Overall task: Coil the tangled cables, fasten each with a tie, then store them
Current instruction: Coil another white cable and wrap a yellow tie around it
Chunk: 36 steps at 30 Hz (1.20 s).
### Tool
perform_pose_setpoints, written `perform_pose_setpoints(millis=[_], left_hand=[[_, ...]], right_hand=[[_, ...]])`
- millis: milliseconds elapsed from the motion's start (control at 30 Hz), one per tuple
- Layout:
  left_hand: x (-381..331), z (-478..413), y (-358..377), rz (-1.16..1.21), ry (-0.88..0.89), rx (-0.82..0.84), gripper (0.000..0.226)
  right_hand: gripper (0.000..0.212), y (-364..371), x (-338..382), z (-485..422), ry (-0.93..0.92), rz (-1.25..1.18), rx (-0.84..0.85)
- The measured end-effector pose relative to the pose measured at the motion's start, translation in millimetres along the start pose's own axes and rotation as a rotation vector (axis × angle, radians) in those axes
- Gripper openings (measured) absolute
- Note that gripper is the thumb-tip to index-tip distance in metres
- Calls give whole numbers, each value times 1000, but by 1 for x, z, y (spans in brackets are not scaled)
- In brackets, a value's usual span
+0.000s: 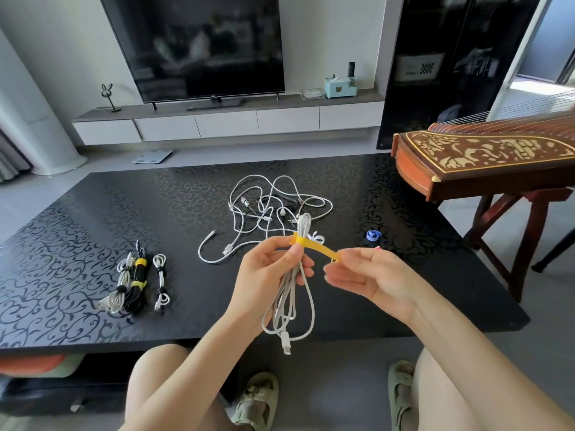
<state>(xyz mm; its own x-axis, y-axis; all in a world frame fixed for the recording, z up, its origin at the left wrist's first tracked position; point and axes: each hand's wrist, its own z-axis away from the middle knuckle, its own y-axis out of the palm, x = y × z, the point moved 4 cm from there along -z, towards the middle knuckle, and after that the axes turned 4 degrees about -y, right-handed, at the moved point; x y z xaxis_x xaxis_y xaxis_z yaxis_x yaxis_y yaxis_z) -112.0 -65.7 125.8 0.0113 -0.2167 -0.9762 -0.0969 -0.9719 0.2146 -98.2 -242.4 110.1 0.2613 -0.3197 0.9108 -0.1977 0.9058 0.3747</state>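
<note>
Around looped white cable, yellow strap

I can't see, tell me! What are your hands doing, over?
Left hand grips white cable coil. Right hand pulls yellow tie around it. Tangled cables wait on table.

Arms: bare, no sleeves | Legs: bare at the knees | Feet: pale green strapped sandals, open at the toes

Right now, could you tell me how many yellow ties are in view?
3: one around the white coil held in the hands, two on the black bundle on the table's left, upper and lower. Others may be hidden.
</note>
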Motion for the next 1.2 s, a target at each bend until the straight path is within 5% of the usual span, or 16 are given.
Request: perform_pose_setpoints(millis=[100, 333, 500, 633, 833, 1000, 1200], left_hand=[[-2, 0, -5, -165, 91, -88, 19], [5, 3, 4, -599, 346, -260, 30], [-3, 13, 29, -996, 747, -168, 23], [0, 17, 40, -1156, 854, 55, 15], [3, 20, 40, -1180, 796, 238, 11], [-3, 12, 40, -1144, 749, 164, 17], [3, 2, 23, -562, 90, 237, 27]], right_hand=[[17, 1, 6, 9, -149, 502, -184], [21, 42, 18, 46, -241, 740, -125], [29, 48, 37, 42, -125, 473, -145], [29, 40, 38, 27, 85, 241, -184], [8, 32, 27, 16, 258, -121, -309], [11, 28, 34, 17, 245, -238, -271], [19, -6, 58, 15, -111, 230, -303]])
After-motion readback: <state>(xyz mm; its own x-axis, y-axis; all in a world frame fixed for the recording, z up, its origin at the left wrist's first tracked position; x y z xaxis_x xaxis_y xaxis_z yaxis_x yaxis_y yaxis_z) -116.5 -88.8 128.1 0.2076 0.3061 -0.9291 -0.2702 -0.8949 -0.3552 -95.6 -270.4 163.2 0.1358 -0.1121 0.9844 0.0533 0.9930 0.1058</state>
